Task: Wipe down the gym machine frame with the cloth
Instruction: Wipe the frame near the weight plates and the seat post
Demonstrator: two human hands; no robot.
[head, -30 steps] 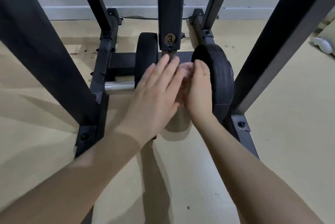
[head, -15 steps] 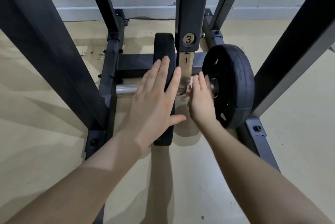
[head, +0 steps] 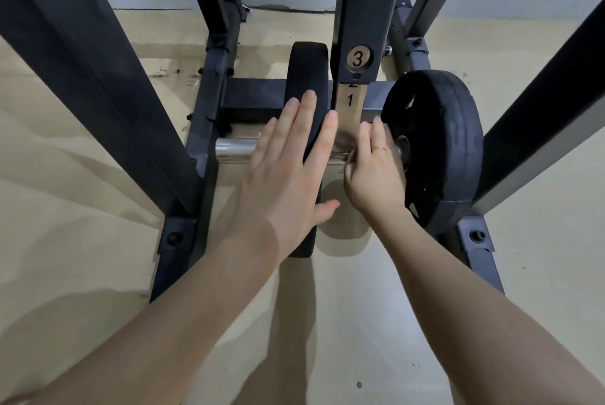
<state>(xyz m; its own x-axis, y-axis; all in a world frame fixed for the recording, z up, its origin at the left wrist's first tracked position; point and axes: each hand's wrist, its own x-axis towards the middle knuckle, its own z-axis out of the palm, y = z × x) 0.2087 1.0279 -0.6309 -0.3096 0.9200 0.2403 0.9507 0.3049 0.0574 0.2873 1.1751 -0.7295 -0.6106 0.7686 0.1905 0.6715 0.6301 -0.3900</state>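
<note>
Compared with a second ago, the view has dropped and closed in on the lower centre of the frame, and both hands have moved down from the numbered post to the chrome bar (head: 234, 148) between the two weight plates. The left hand (head: 288, 172), centre of the frame, lies flat with fingers straight against the left plate (head: 306, 83), gripping nothing. The right hand (head: 373, 169), just right of centre, has its fingers curled at the bar beside the right plate (head: 435, 149). The cloth, visible as a pale bunch earlier, is now hidden under that hand; whether it is still grasped cannot be told. Judged from this, wiping has shifted from the centre post (head: 358, 11) to the bar, with most of the machine frame (head: 98, 60) yet to do. Working room is tight: the right hand sits in the narrow gap between post and right plate, plate rims close on either side. The floor (head: 82, 208) at lower left and right lies open for withdrawal.
</note>
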